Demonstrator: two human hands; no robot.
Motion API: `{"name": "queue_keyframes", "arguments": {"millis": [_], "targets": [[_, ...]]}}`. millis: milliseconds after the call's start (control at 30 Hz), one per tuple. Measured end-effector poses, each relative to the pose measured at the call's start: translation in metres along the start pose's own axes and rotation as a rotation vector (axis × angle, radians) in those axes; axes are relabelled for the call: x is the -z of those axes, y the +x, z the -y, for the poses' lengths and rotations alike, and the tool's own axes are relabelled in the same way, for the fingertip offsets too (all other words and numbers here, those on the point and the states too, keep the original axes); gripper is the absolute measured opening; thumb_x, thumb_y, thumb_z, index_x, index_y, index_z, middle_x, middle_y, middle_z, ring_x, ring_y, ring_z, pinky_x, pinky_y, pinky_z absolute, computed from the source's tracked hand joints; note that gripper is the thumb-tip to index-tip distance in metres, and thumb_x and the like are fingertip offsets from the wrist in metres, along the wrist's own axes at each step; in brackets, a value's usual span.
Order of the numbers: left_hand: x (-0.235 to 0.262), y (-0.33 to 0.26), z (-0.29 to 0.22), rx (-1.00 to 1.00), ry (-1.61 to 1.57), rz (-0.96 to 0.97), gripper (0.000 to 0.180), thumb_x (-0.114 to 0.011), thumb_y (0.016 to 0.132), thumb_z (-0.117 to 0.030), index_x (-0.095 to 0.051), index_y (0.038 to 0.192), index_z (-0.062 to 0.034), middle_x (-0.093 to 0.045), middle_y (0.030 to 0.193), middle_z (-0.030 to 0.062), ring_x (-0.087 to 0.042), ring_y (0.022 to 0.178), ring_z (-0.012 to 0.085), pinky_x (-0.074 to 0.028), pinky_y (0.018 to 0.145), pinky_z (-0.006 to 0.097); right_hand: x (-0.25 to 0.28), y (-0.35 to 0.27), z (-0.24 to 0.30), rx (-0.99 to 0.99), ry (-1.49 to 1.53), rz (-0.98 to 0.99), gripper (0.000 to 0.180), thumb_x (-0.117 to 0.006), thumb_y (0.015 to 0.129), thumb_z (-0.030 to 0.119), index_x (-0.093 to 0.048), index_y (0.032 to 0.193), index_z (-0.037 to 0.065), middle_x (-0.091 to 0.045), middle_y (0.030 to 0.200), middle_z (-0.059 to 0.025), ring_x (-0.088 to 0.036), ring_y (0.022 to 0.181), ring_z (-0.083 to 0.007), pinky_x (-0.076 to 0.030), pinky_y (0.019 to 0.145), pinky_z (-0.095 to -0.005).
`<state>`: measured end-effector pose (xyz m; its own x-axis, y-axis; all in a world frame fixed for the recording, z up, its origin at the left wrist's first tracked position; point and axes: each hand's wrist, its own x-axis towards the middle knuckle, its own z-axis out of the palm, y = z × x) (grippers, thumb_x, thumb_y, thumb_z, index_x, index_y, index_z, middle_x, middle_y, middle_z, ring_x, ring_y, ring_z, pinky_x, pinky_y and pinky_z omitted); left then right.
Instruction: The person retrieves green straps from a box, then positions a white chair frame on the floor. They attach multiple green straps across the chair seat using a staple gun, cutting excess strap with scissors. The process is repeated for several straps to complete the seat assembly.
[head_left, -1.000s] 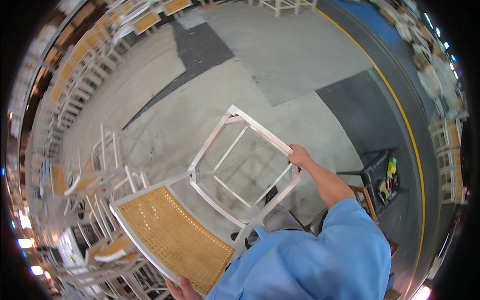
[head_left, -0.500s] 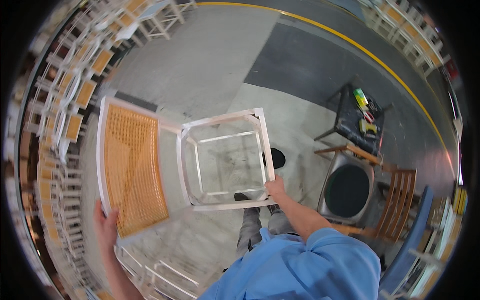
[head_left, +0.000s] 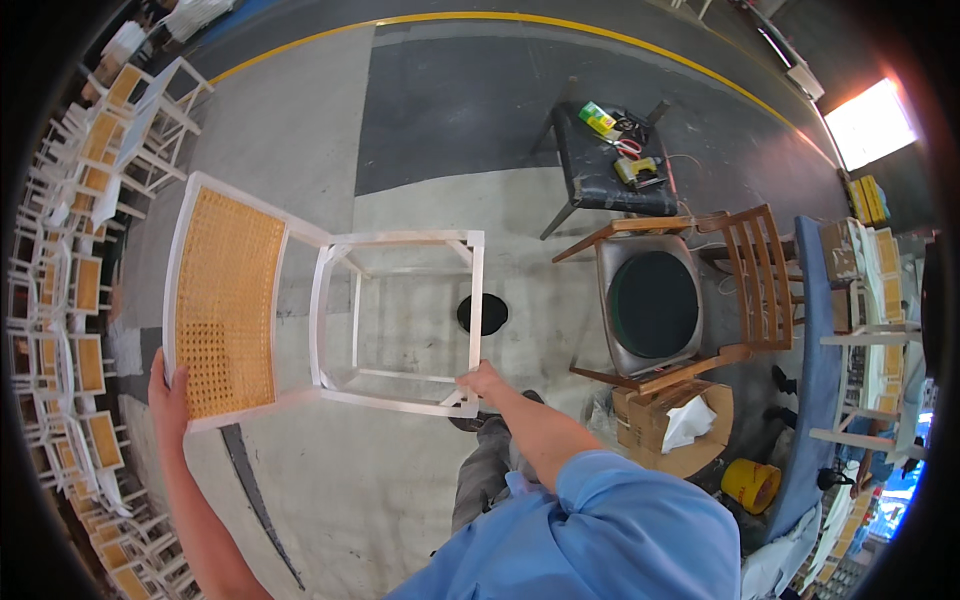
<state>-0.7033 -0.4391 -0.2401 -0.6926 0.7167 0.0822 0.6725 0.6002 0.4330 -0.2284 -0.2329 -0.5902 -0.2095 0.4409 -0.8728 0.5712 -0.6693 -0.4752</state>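
Gripping a white chair (head_left: 318,310), left hand (head_left: 172,396) and right hand (head_left: 482,379) spread wide

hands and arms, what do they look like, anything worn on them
The left hand and right hand are bare, with no gloves or watch visible. The right arm has a short light blue sleeve; no left sleeve shows.

You've got even light, upper-right bright rectangle (head_left: 872,122) blown out (pinkish flare too). Fisheye bends your yellow floor line (head_left: 470,15); corners black.
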Motion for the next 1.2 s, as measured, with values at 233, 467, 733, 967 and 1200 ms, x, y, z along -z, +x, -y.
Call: {"name": "queue_keyframes", "arguments": {"millis": [233, 467, 733, 967, 1200], "targets": [[-0.016, -0.027, -0.028, 0.173, 0.339, -0.117, 0.054, -0.060, 0.106, -0.032, -0.050, 0.153, -0.0063, -0.064, 0.141, 0.0217, -0.060, 0.133, 0.0368, -0.051, 0.105, 0.041, 0.040, -0.018, -0.013, 0.176, -0.520, 0.177, 0.072, -0.079, 0.086, 0.031, -0.055, 0.147, 0.002, -0.063, 0.140, -0.0228, -0.062, 0.129, -0.0343, -0.048, 0.111, -0.0419], [-0.097, -0.055, -0.091, 0.009, 0.876, -0.554, 0.054, -0.068, 0.100, -0.026, -0.055, 0.149, -0.0090, -0.058, 0.148, 0.0222, -0.054, 0.138, 0.0411, -0.044, 0.114, 0.047, 0.134, -0.020, 0.023, 0.196, -1.067, 0.232, 0.065, -0.075, 0.085, 0.045, -0.066, 0.140, 0.010, -0.065, 0.140, -0.0200, -0.061, 0.132, -0.0348, -0.048, 0.111, -0.0425], [-0.395, -0.185, -0.247, 0.460, -0.429, 0.194, 0.066, -0.079, 0.089, -0.030, -0.056, 0.146, -0.0051, -0.059, 0.142, 0.0265, -0.055, 0.134, 0.0420, -0.044, 0.112, 0.051, 0.201, 0.099, 0.116, 0.281, -1.586, 0.625, 0.064, -0.075, 0.089, 0.047, -0.064, 0.141, 0.011, -0.068, 0.137, -0.0161, -0.062, 0.128, -0.0342, -0.050, 0.107, -0.0427], [-0.514, -0.192, -0.294, 0.755, 0.036, 0.249, 0.043, -0.083, 0.079, -0.040, -0.067, 0.108, -0.0117, -0.073, 0.094, 0.0099, -0.072, 0.089, 0.0342, -0.050, 0.085, 0.049, 0.240, 0.235, 0.146, 0.310, -1.899, 0.860, 0.081, -0.075, 0.086, 0.054, -0.053, 0.152, 0.013, -0.055, 0.151, -0.0178, -0.052, 0.140, -0.0382, -0.042, 0.117, -0.0454], [-0.534, -0.192, -0.302, 0.804, 0.051, 0.157, 0.046, -0.087, 0.072, -0.031, -0.066, 0.108, -0.0126, -0.071, 0.090, 0.0066, -0.072, 0.084, 0.0286, -0.051, 0.078, 0.042, 0.165, 0.362, 0.066, 0.523, -2.042, 0.903, 0.094, -0.078, 0.082, 0.043, -0.036, 0.163, 0.019, -0.032, 0.167, -0.0236, -0.036, 0.149, -0.0507, -0.026, 0.122, -0.0677]]}}
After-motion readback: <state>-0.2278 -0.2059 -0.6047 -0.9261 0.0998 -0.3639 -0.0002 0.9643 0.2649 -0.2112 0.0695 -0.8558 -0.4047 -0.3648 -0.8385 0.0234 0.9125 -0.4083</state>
